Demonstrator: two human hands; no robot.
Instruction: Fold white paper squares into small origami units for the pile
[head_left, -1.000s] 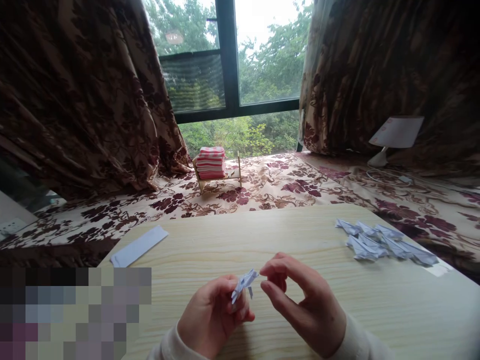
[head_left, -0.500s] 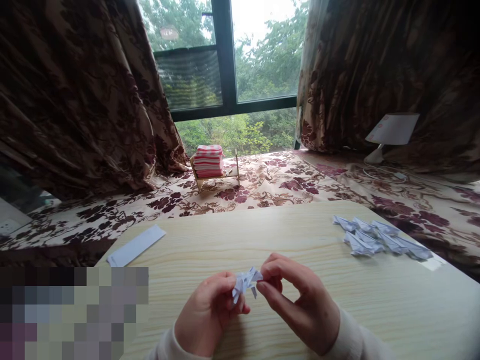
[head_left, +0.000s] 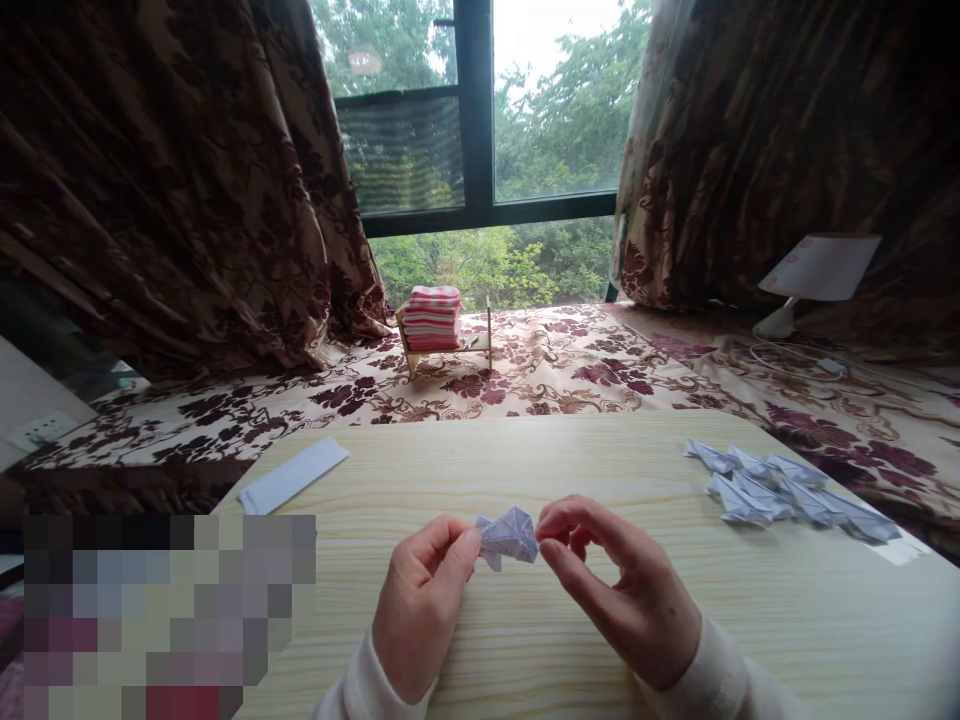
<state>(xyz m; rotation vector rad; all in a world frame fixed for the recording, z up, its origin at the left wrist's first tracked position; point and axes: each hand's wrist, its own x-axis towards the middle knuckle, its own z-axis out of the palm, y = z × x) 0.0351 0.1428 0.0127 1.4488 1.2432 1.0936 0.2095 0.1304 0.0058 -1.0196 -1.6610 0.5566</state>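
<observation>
Above the wooden-patterned table [head_left: 420, 460], a small white folded-paper origami piece [head_left: 510, 537] spans the gap between my hands. My left hand [head_left: 427, 605] pinches its left end between thumb and index finger. At the other end, the thumb and index finger of my right hand [head_left: 626, 590] close on the paper's tip. Creases and pointed flaps show on its surface; its exact shape is unclear. Several similar folded-paper pieces [head_left: 757, 490] lie grouped toward the table's right edge. A flat white strip of paper [head_left: 296, 475] rests at the far left.
Beyond the table, a small stand [head_left: 450, 348] holds folded pink-and-white striped cloths [head_left: 433, 318] on a floral cover [head_left: 585, 380]. A white lamp [head_left: 817, 268] with a cord stands at right. Pixel blocks hide the lower left.
The origami piece has turned, showing a broader, flatter face instead of spread flaps. My left hand has rolled its thumb upward, and both hands sit slightly higher. The view has shifted left.
</observation>
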